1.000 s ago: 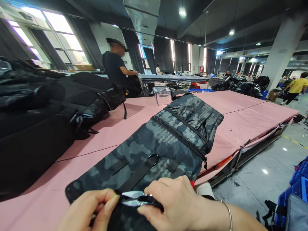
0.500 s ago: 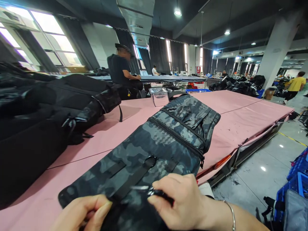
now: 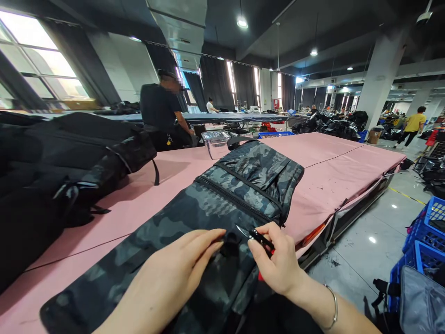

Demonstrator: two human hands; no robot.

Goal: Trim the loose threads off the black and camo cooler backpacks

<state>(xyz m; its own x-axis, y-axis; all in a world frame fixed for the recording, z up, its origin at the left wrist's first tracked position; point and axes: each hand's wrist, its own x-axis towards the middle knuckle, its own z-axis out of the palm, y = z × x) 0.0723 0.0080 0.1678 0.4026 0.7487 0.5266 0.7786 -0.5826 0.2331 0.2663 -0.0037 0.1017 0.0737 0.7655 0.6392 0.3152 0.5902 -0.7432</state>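
Note:
A dark camouflage bag [image 3: 222, 204] lies lengthwise on the pink table [image 3: 333, 167] in front of me. My left hand [image 3: 174, 278] rests on the bag with its fingers stretched out, fingertips at a small black loop on the fabric. My right hand [image 3: 278, 264] is closed around small black thread snips [image 3: 253, 235], whose blades point left toward that loop.
A pile of black bags [image 3: 62, 157] fills the table's left side. A clear plastic box [image 3: 215, 143] stands beyond the camouflage bag. A person in black stands at the table's far side. Blue crates [image 3: 426, 232] sit on the floor at right; other workers are far off.
My left hand let go of the bag's near edge and reached forward, flat on the fabric. The right hand moved the snips up the bag toward the black loop.

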